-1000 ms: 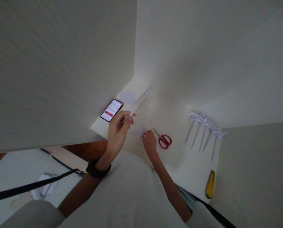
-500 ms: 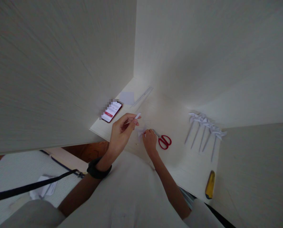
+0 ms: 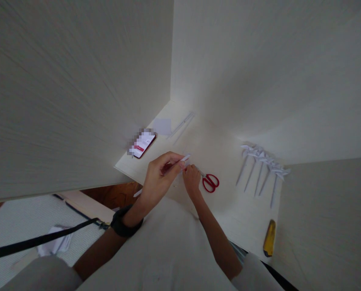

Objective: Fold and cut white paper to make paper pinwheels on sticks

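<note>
Five paper-topped sticks (image 3: 263, 157) lie at right, done, I'd judge. My left hand (image 3: 162, 173) pinches another stick (image 3: 186, 157) mid-table, its topping unseen; my right hand (image 3: 192, 180) curls beside, hold hidden, can't tell. Far left, flat paper (image 3: 163, 126) looks unused.

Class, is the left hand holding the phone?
No, the phone lies on the white table, apart from the left hand, which grips a white stick.

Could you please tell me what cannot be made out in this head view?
Head view: blade tip of the scissors, behind the right hand.
Head view: gripped part of the white stick, covered by the left hand.
Head view: writing on the phone, small and partly pixelated.
</note>
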`<move>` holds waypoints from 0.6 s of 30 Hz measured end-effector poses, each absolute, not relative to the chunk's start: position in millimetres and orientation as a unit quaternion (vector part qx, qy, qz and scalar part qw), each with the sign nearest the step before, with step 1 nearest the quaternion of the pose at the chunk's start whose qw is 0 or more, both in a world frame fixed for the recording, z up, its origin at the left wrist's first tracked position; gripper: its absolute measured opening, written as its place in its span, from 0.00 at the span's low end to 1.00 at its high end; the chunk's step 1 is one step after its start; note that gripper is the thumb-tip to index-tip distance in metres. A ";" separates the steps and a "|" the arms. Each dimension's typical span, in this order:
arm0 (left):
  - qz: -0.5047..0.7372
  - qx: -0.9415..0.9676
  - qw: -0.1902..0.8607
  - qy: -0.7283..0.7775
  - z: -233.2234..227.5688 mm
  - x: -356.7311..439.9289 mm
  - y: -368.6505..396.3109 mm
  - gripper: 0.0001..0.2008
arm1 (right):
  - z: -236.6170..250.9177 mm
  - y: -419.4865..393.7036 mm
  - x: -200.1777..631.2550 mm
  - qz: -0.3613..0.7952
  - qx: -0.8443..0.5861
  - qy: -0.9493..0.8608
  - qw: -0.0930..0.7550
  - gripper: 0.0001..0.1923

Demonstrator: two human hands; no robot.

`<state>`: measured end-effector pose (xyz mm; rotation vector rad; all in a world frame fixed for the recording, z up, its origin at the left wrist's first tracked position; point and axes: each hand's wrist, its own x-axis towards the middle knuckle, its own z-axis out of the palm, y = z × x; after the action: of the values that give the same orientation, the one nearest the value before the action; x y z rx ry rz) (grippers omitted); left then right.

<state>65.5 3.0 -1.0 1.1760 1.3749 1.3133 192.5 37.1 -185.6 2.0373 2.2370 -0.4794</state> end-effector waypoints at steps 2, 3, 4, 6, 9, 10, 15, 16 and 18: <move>0.528 0.475 0.436 0.553 0.5 65.5 2.2 0.05 | -184.9 37.3 194.0 -0.150 0.671 0.725 0.037 0.14; 0.528 0.473 0.437 0.553 1.1 65.5 2.0 0.05 | -184.4 37.1 194.5 -0.146 0.674 0.723 0.035 0.14; 0.529 0.471 0.438 0.554 1.8 65.6 2.0 0.05 | -183.8 37.0 194.6 -0.143 0.678 0.721 0.034 0.14; 0.530 0.466 0.440 0.556 2.9 65.8 2.4 0.04 | -182.9 37.1 193.9 -0.137 0.683 0.717 0.032 0.13; 0.528 0.462 0.446 0.556 2.5 65.5 3.5 0.05 | -183.9 39.5 191.7 -0.130 0.691 0.711 0.028 0.13; 0.527 0.461 0.448 0.556 1.5 64.8 3.8 0.06 | -185.1 40.9 191.1 -0.128 0.693 0.709 0.026 0.13; 0.523 0.450 0.453 0.565 -11.2 56.5 2.5 0.08 | -193.7 47.7 192.6 -0.125 0.700 0.703 0.004 0.15; 0.522 0.445 0.454 0.568 -14.5 54.5 2.0 0.09 | -195.0 48.0 193.6 -0.126 0.702 0.701 -0.001 0.15; 0.511 0.434 0.467 0.576 -20.2 50.9 1.3 0.10 | -196.7 47.3 195.0 -0.130 0.704 0.698 -0.009 0.15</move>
<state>50.9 1.3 -20.2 1.0651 1.4126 1.2544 195.0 47.3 -196.7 2.2249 2.2057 -0.4112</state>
